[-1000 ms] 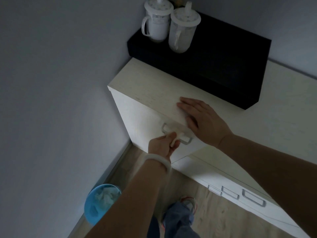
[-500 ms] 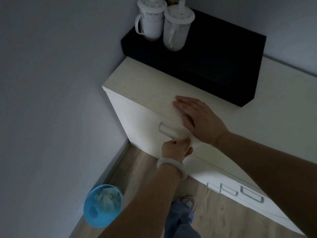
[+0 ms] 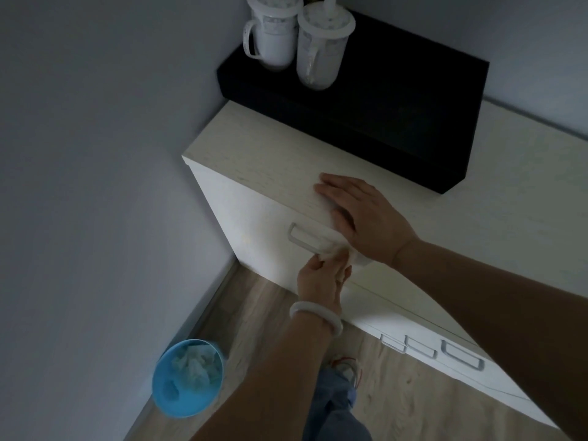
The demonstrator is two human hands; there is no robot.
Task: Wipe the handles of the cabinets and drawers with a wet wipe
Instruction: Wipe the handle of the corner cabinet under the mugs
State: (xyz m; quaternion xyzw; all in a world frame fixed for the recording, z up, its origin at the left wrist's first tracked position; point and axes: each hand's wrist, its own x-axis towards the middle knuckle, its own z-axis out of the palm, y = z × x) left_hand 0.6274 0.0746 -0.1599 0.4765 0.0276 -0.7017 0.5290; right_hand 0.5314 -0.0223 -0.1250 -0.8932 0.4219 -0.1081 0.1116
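A pale cabinet (image 3: 264,173) stands in the room's corner. On its front is a light metal loop handle (image 3: 300,240). My left hand (image 3: 321,281), with a white bangle on the wrist, pinches a white wet wipe (image 3: 331,253) against the right end of that handle. My right hand (image 3: 366,218) lies flat with straight fingers on the cabinet's top edge, just above the handle. Lower right on the cabinet front are three more handles (image 3: 461,358) side by side.
A black box (image 3: 397,100) sits on the cabinet top with two white lidded mugs (image 3: 296,36) on it. A blue bin (image 3: 187,377) holding crumpled tissues stands on the wooden floor by the left wall. My shoe and trouser leg (image 3: 337,393) are below.
My left hand has slid with the wipe from the middle of the handle to its right end. My right hand has stayed on the cabinet top.
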